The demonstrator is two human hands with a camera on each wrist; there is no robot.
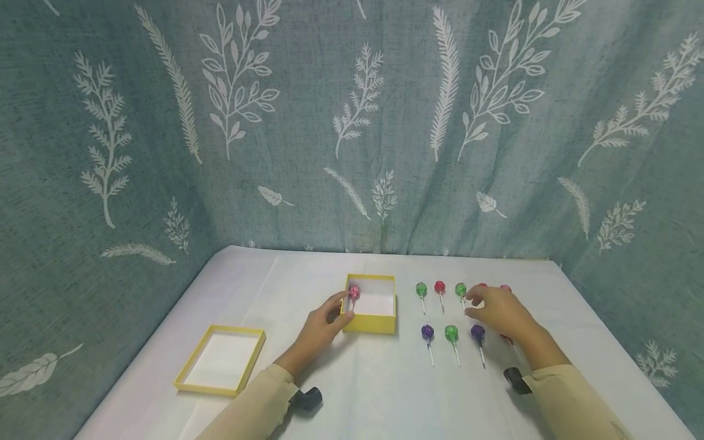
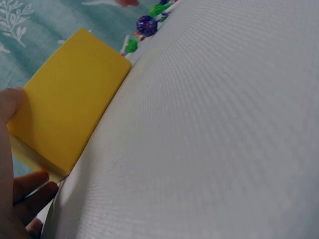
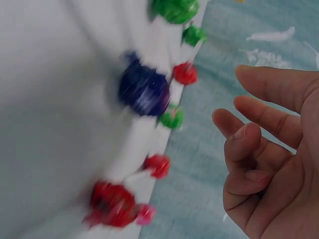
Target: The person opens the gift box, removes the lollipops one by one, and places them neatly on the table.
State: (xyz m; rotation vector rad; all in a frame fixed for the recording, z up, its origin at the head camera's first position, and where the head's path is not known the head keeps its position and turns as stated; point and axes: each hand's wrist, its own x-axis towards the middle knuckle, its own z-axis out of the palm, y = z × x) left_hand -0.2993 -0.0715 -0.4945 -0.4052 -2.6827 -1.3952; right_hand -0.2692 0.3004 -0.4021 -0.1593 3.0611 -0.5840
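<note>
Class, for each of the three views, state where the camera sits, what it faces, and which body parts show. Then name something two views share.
Head: above, facing down at the white table; both forearms, left hand, right hand.
Left wrist: low by the table, facing the yellow box; fingers show.
Right wrist: beside the right hand, facing blurred lollipops.
Shared: the purple lollipop.

My right hand (image 1: 497, 310) covers most of the two red lollipops (image 1: 493, 286) at the far right of the back row, so only their tops show. In my right wrist view the lollipops are smeared with blur, and the purple one (image 3: 144, 89) shows no stick. In my left wrist view the yellow box (image 2: 70, 112) hides its inside, and my left hand (image 2: 15, 199) is cut off by the picture's left edge.
</note>
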